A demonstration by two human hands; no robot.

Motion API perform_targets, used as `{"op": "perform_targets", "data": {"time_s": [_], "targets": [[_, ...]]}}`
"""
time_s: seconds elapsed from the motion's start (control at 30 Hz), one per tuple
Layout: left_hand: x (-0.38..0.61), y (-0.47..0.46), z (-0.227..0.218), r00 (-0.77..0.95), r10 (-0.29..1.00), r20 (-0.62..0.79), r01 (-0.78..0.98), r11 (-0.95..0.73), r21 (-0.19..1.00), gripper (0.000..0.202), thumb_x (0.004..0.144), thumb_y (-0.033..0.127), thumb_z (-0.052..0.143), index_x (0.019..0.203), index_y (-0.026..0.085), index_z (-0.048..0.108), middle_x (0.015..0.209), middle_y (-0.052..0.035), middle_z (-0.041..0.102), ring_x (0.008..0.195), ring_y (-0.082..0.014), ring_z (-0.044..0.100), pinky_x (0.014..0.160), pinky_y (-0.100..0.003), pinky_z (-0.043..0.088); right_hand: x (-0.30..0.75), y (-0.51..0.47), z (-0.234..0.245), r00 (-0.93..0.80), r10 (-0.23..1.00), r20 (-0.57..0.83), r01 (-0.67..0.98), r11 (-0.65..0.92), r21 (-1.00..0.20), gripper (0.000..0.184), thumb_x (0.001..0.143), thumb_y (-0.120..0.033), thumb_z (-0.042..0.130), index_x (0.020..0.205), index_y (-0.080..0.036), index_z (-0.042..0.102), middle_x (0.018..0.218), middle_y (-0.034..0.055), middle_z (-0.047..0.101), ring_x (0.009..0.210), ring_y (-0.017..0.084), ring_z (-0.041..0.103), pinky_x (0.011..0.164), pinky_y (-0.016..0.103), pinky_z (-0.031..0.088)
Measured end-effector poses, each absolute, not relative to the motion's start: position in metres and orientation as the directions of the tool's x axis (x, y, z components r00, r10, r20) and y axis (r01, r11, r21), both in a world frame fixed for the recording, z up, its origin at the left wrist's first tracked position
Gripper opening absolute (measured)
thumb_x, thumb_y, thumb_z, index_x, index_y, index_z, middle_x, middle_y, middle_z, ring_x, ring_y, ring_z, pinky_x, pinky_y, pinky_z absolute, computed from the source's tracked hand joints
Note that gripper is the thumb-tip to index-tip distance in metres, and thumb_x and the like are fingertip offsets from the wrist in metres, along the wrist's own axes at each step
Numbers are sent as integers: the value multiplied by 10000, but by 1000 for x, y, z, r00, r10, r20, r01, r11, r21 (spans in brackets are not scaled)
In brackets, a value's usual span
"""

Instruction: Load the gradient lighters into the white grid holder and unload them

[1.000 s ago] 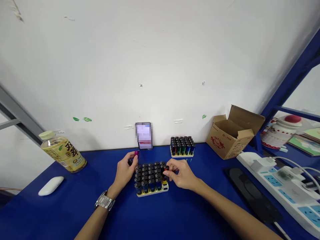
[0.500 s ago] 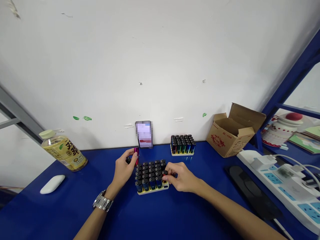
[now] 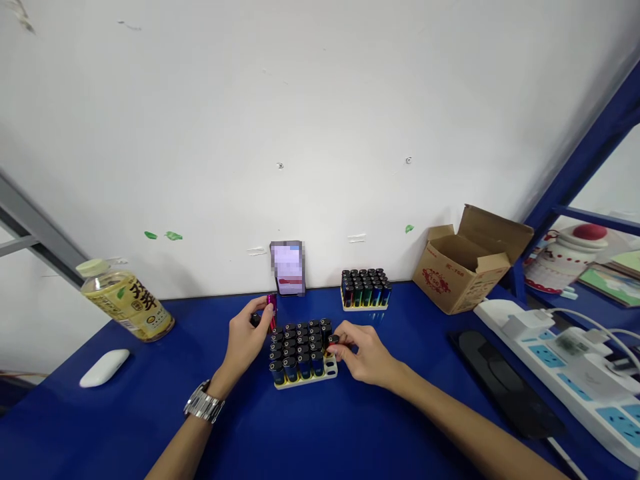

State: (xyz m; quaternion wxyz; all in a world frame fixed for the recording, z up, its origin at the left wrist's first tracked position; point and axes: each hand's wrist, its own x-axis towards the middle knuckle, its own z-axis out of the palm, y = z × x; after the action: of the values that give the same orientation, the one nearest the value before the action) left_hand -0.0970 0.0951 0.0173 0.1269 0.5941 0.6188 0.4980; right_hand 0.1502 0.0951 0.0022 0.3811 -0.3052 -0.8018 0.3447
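Note:
My left hand (image 3: 249, 335) is closed around a magenta lighter (image 3: 272, 303) with a dark top, held upright just behind the near tray's left corner. A second dark-topped piece (image 3: 255, 319) shows within that hand, mostly hidden by the fingers. My right hand (image 3: 367, 353) pinches a dark-capped lighter with some red on it (image 3: 333, 341) at the right edge of the near tray (image 3: 305, 382). Rows of dark blue lighters with black caps (image 3: 304, 365) stand upright in this pale tray. Bare oval slots show at its front right corner.
A second tray of lighters (image 3: 367, 293) stands by the wall, with a phone (image 3: 289, 270) leaning to its left. An open cardboard box (image 3: 450, 277), a black device (image 3: 505, 383) and a power strip (image 3: 560, 373) are right. A bottle (image 3: 127, 303) and white case (image 3: 105, 368) lie left.
My right hand has shifted slightly right and back with the lighter, uncovering another oval slot in the near tray. My left hand keeps its hold, nearly still.

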Motion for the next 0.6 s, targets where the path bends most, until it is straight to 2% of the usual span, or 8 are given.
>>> {"op": "perform_targets", "data": {"time_s": [0.1,0.17,0.27,0.33,0.37,0.47,0.53,0.6], "targets": [[-92,90,30,-275,858,433,566,-219,795,336,797,447,557,927,157,667,860,-65,730,798,-203,667,738,-312,526,153,100,18,-612,745,267,358,562,-746,151,839,-292,594,766,-199,500,569,-33,556,486,105,492,471,215,334],[-86,84,43,-273,860,431,519,-246,819,332,795,443,570,933,157,668,837,-59,727,756,-191,661,692,-297,533,155,105,38,-644,740,193,441,565,-697,289,745,-420,706,741,-188,533,553,-41,543,471,95,465,455,212,293],[-74,73,65,-237,866,440,471,-294,832,320,786,430,594,936,158,672,775,-41,715,638,-157,630,577,-255,513,153,111,66,-588,773,239,459,562,-689,355,817,-514,597,720,-174,564,539,-29,530,475,97,464,474,224,320],[-64,66,76,-200,868,454,461,-326,826,306,767,414,622,929,160,678,746,-24,699,546,-121,577,499,-226,468,144,111,77,-556,758,340,380,596,-708,328,893,-479,500,873,-173,615,671,11,611,586,125,541,557,246,401],[-59,64,78,-167,879,446,449,-335,828,303,760,408,632,929,161,680,695,-9,677,497,-103,537,461,-215,437,138,109,79,-552,738,387,318,616,-721,322,910,-455,482,1013,-181,615,823,45,656,709,150,587,637,269,445],[-45,62,77,-54,940,337,339,-301,892,336,792,423,592,985,159,665,453,65,489,366,-71,378,369,-201,320,119,104,78,-588,673,448,95,608,-788,454,931,-421,458,1339,-222,452,1281,100,557,1124,211,537,922,354,440],[-40,63,72,-15,967,254,238,-243,940,368,828,439,534,1037,154,638,386,100,355,326,-65,297,346,-201,267,108,102,74,-601,669,437,-36,524,-851,455,950,-425,414,1361,-228,430,1315,87,541,1179,209,514,985,373,416],[-40,65,69,-17,971,237,183,-230,956,364,828,422,530,1059,155,619,428,91,397,330,-59,290,350,-204,266,102,104,69,-550,700,455,-131,466,-875,407,952,-449,400,1268,-217,508,1218,78,601,1107,200,562,954,362,443]]}}
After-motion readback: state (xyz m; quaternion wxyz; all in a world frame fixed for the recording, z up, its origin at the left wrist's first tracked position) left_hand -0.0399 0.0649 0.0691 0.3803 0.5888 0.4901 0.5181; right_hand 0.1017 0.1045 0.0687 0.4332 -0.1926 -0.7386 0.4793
